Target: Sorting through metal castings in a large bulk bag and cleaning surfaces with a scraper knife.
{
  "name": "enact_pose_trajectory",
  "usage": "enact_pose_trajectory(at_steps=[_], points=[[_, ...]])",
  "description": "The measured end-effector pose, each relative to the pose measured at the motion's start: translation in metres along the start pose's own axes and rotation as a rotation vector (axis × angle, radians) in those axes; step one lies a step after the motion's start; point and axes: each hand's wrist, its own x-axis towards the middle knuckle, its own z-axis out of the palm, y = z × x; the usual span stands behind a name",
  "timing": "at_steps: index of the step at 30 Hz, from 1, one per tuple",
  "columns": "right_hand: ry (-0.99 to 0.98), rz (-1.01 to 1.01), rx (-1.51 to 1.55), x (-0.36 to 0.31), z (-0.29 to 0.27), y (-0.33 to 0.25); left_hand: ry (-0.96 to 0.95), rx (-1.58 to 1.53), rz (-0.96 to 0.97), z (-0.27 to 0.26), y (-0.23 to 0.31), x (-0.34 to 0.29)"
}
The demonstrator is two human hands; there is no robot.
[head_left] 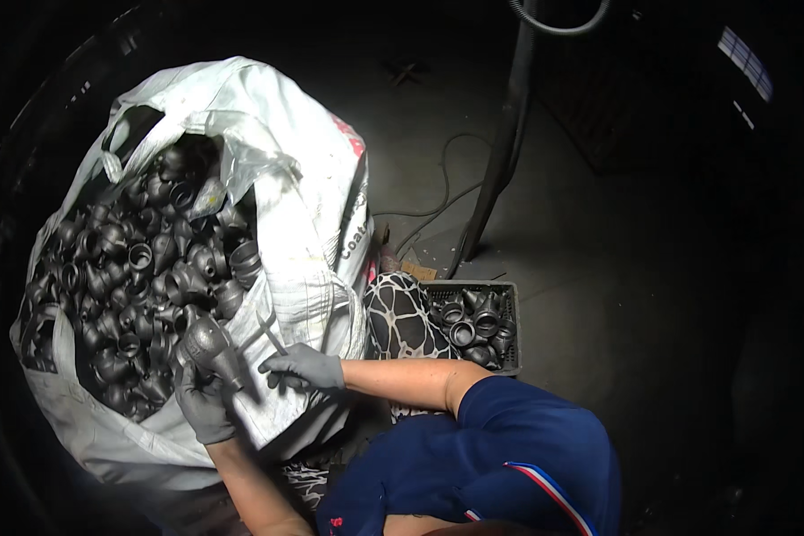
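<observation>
My left hand (204,404), in a grey glove, grips a dark cast metal fitting (211,347) with a bulbous body and a narrower neck. The neck points down toward my right hand (305,368), which is gloved too and closed around a thin, flat-bladed hand tool (271,334). The blade sticks up past the fingers, a little apart from the fitting. Both hands are over the near right rim of a big white woven sack (281,237). Heaped inside it are many similar dark fittings (143,259), with round openings.
At my right side stands a dark plastic crate (513,330) holding several fittings (473,322). Beyond it a dark post (505,152) rises from the floor, and a thin cable (442,192) lies beside it. My patterned trouser leg (406,317) is between sack and crate.
</observation>
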Motion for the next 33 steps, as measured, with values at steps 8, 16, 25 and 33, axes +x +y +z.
enact_pose_trajectory(at_steps=[8,16,25,33], points=[[-0.014,-0.068,-0.151,-0.034,0.028,-0.006,0.309,-0.268,-0.103,0.016,-0.02,-0.066],[0.067,-0.069,-0.262,-0.041,0.044,0.011,0.391,-0.378,-0.116,0.01,-0.027,-0.099],[0.02,-0.091,-0.303,-0.05,0.051,0.01,0.273,-0.334,-0.037,0.017,-0.016,-0.114],[-0.121,0.18,0.216,-0.057,0.029,0.011,0.507,0.153,0.18,-0.033,0.023,-0.102]])
